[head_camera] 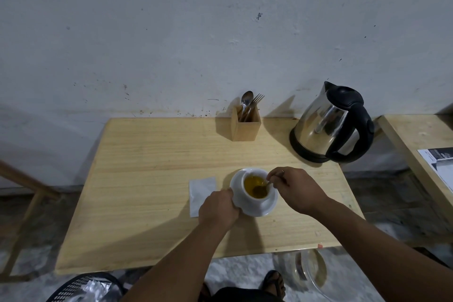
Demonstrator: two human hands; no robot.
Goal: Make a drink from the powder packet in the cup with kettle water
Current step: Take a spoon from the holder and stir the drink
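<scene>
A white cup (247, 200) stands on a white saucer (266, 209) near the middle of the wooden table (147, 167). The cup holds yellow-brown liquid. My left hand (218, 208) grips the cup's left side. My right hand (294, 189) pinches a spoon (261, 187) whose bowl sits in the liquid. A white packet (199, 191) lies flat on the table just left of the cup, partly under my left hand. The steel kettle (328, 125) with black handle and lid stands on its base at the table's back right.
A wooden holder (245, 126) with a spoon and fork stands at the back by the wall. A second table (402, 135) with a printed sheet (438, 167) is at the right. A black basket (83, 288) sits on the floor, and a clear container (308, 270) lies below the table edge.
</scene>
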